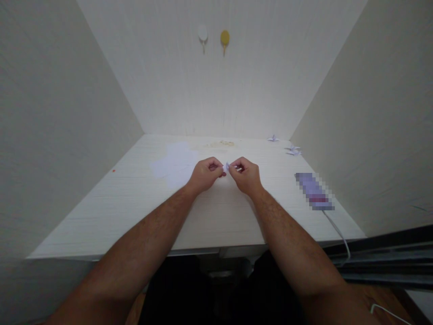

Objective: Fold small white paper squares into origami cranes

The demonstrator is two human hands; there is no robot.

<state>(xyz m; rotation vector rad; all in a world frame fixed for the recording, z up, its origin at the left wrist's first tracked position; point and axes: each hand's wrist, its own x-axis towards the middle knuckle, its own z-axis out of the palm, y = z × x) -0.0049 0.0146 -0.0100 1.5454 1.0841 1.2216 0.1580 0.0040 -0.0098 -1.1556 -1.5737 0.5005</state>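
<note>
A: Where is the small folded paper (227,166)?

B: It is between the person's two hands, above the middle part of the table (135,216), with its fine shape too small to make out.

A: How does the right hand (246,174) stand?

B: Narrow. Its thumb and forefinger meet in a pinch on the right side of the paper, and the other fingers curl in.

A: And the left hand (207,174)?

B: Narrow as well, thumb and forefinger bent toward each other, their tips right by the paper's left side. Whether they grip it or only sit beside it cannot be told.

A: What lies around the hands?

B: Just beyond the left hand, overlapping white sheets (176,158) are spread flat. Toward the far right corner rest folded paper figures (293,151) with pointed ends, one of them farther back than the rest. Near the table's right edge lies a pixelated flat object (313,192), and a white cable (338,228) runs from its near end over the front edge.
</note>
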